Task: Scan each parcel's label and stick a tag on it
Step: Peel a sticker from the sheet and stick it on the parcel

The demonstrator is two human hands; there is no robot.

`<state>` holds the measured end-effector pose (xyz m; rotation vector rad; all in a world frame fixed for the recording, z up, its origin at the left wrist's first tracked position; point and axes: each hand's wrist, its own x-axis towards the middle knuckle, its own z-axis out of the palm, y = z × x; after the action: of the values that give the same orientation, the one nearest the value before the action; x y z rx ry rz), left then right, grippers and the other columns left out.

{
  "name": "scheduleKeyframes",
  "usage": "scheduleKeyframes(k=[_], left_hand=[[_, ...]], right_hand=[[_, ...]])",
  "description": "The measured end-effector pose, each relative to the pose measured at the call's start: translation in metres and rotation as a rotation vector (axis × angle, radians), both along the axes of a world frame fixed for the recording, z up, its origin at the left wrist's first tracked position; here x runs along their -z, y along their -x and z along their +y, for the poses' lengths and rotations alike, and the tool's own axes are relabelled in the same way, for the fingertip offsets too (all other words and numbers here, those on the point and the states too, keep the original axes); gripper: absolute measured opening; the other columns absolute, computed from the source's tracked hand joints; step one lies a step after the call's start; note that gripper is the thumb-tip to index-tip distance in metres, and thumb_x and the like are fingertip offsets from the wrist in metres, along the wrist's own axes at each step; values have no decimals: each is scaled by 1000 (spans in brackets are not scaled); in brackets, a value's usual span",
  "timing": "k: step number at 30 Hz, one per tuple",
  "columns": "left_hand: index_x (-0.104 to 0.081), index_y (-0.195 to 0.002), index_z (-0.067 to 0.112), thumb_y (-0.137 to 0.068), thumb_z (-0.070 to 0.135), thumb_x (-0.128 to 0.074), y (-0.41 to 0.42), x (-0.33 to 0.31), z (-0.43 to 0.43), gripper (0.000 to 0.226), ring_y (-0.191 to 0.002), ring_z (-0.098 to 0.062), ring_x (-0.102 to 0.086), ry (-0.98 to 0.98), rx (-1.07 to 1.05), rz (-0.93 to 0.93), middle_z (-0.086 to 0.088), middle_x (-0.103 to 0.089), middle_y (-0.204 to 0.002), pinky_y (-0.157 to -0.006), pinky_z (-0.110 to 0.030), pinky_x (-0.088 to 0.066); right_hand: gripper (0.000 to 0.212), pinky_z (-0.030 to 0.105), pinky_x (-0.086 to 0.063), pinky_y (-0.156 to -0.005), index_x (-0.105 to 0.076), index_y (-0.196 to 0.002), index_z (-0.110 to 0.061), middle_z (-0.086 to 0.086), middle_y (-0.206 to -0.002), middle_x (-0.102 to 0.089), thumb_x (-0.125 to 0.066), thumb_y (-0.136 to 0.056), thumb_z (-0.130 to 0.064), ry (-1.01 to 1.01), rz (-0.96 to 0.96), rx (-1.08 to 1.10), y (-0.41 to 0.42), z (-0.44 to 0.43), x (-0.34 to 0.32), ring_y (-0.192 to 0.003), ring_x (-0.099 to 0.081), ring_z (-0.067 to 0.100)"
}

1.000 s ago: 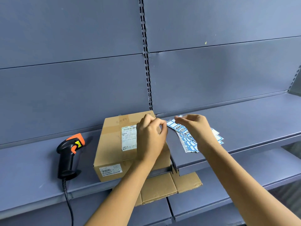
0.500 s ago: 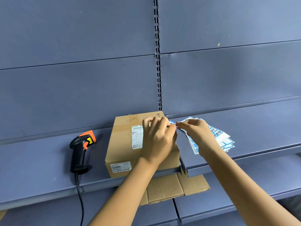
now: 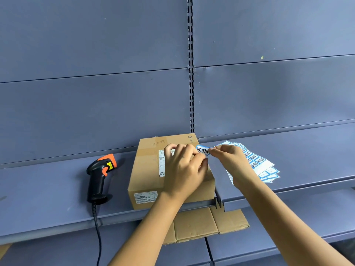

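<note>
- Altogether, one cardboard parcel (image 3: pixel 151 169) sits on the grey-blue metal shelf (image 3: pixel 48 189): a flat brown box with one white shipping label (image 3: pixel 161 163) on its top and a smaller barcode label (image 3: pixel 146 197) on its front face.
- One tag (image 3: pixel 202 150), white with a blue border and black handwriting, is held between the two hands above the box's far right corner.
- Left hand (image 3: pixel 182 169) hovers over the box top, its fingertips pinched together on the tag's left end.
- Right hand (image 3: pixel 228 160) pinches the tag's right end, fingers closed on it.
- One fanned stack of tag sheets (image 3: pixel 263 166), glossy paper with blue-edged stickers, lies on the shelf just right of the parcel; their number cannot be counted.
- One handheld barcode scanner (image 3: pixel 99 175), black plastic with orange trim, stands upright left of the parcel, its cable (image 3: pixel 98 237) hanging down.
- One flattened piece of cardboard (image 3: pixel 201 225) lies on the lower shelf.
</note>
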<state>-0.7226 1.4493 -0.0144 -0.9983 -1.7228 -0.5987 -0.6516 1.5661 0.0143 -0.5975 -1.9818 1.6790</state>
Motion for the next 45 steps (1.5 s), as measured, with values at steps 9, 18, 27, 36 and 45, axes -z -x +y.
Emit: scheduleKeyframes(k=[9,18,27,36,45], left_hand=[[-66,-68,20,-80,27,-58,35,13,-55,16,-76,-20,-53,-139,-145,-595,6,-58,-77,-72,-29,-32],[-64,-68,18,-83,23,-62,38,22,-67,16,-88,-17,-51,17,-128,-811,14,-49,-80,-74,-30,-39],[-68,-75,19,-87,25,-59,32,19,-64,16,-82,-11,-37,70,-192,-783,10,-58,-86,-69,-29,-38],[-74,-101,29,-87,31,-41,33,32,-46,36,-89,-21,-49,263,58,-478,5,-60,-90,-74,-34,-40],[-73,-103,35,-87,36,-35,33,38,-46,41,-94,-17,-41,369,29,-450,8,-59,-95,-75,-34,-38]], right_hand=[[14,24,-26,-57,-65,-75,-14,4,-66,-43,-65,-88,-20,-206,-271,-158,10,15,4,-63,-34,15],[22,32,-39,-82,-73,-93,-5,16,-106,-67,-74,-80,-23,-163,-442,-226,28,15,18,-91,-53,19],[38,30,-26,-67,-66,-106,3,13,-93,-53,-72,-83,-27,-219,-513,-165,30,16,18,-82,-38,17],[46,29,-24,-60,-64,-111,5,7,-88,-46,-73,-79,-27,-311,-565,-165,38,20,19,-77,-37,17],[37,29,-25,-59,-68,-97,4,7,-82,-47,-75,-76,-25,-325,-537,-163,40,17,19,-73,-37,17]])
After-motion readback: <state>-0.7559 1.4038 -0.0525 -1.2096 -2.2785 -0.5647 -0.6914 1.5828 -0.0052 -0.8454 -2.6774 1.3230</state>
